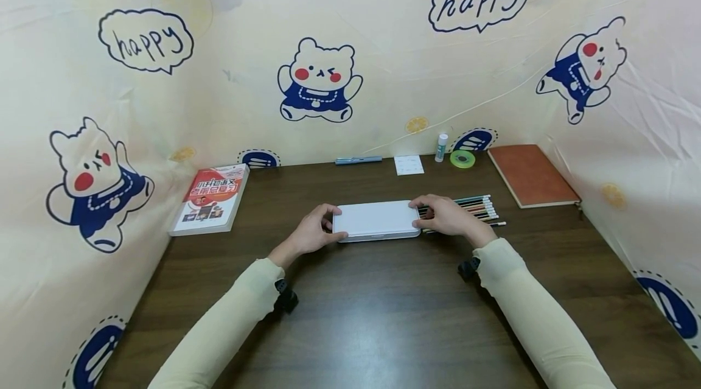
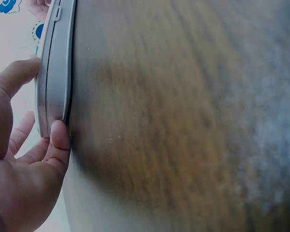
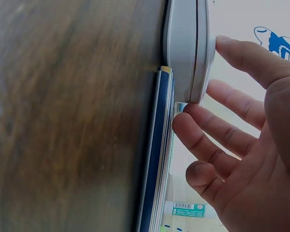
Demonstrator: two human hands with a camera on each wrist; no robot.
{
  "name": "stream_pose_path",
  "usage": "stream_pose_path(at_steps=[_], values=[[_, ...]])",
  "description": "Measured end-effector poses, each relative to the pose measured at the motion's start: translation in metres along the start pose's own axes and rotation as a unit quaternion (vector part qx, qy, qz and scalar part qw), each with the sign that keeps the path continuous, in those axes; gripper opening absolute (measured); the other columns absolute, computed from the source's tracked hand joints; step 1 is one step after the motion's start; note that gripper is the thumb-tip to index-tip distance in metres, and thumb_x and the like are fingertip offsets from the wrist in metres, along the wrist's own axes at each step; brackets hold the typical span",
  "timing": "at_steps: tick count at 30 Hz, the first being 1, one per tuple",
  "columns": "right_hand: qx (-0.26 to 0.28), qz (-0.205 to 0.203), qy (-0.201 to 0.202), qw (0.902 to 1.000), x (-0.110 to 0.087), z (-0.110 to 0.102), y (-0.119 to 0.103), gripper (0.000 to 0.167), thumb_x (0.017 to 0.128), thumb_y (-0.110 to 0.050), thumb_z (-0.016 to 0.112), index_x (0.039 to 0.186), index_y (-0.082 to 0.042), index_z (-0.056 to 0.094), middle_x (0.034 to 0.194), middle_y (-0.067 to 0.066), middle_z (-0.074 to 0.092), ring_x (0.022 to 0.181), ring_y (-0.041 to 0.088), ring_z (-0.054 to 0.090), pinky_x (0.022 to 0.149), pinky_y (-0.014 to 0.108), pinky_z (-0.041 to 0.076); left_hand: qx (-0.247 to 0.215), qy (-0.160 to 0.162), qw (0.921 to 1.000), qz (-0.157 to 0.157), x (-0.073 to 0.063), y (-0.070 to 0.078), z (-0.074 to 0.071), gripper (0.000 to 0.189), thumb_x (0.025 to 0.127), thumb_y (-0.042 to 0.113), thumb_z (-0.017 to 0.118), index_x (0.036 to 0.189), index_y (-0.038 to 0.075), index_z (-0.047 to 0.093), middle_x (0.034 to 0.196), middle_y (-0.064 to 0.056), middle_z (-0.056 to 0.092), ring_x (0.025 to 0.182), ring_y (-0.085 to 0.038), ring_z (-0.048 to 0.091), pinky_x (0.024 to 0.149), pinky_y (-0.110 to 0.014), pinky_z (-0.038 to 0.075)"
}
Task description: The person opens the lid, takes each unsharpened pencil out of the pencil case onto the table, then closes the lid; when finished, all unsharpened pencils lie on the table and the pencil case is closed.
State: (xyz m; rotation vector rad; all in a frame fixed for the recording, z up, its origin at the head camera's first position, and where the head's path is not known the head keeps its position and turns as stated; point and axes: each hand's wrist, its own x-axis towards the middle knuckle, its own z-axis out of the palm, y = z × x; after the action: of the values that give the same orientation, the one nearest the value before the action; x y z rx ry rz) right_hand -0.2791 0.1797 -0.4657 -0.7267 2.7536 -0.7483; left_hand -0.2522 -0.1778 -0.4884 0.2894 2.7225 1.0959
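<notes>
A flat white pencil case [image 1: 378, 218] lies at the middle of the dark wooden table, its lid down. My left hand [image 1: 316, 231] grips its left end, thumb on the near corner and fingers at the far one. The right hand [image 1: 445, 216] holds the opposite end in a similar way. Several pencils [image 1: 483, 206] lie beside that end, partly hidden behind the right hand. In the left wrist view a small catch [image 2: 57, 13] shows on the front side of the case. Dark blue and other pencils [image 3: 154, 159] reach up to the case in the right wrist view.
Left stands a red and white book [image 1: 213, 197]. Along the back edge lie a blue pen [image 1: 358, 161], a white paper [image 1: 408, 165], a glue stick [image 1: 440, 148] and green tape [image 1: 462, 159]. A brown notebook [image 1: 532, 176] lies back right. Printed cloth walls [image 1: 394, 72] enclose the table.
</notes>
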Motion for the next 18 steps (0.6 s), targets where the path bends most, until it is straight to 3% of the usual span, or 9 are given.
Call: stream_pose_path(at_steps=[8,18], values=[[-0.003,0.003,-0.002,1.0,-0.002,-0.002,0.002,0.05,0.092,-0.038,0.072,0.136,-0.019,0.06,0.138,0.01,0.059,0.106,0.025,0.058,0.099,0.05,0.048,0.004,0.0,0.9999,0.016,-0.001,0.001,0.001,0.054,0.084,0.034,0.081,0.128,0.021,0.053,0.13,-0.005,0.054,0.1,-0.02,0.058,0.085,-0.035,0.049],[0.0,-0.014,0.024,0.9996,-0.004,-0.023,0.015,0.04,0.094,-0.029,0.07,0.13,-0.013,0.064,0.115,0.01,0.07,0.088,0.018,0.059,0.076,0.035,0.049,0.025,0.01,0.9983,0.052,-0.003,-0.001,-0.012,0.049,0.09,0.034,0.075,0.132,0.019,0.056,0.118,-0.009,0.06,0.093,-0.019,0.06,0.073,-0.031,0.049]])
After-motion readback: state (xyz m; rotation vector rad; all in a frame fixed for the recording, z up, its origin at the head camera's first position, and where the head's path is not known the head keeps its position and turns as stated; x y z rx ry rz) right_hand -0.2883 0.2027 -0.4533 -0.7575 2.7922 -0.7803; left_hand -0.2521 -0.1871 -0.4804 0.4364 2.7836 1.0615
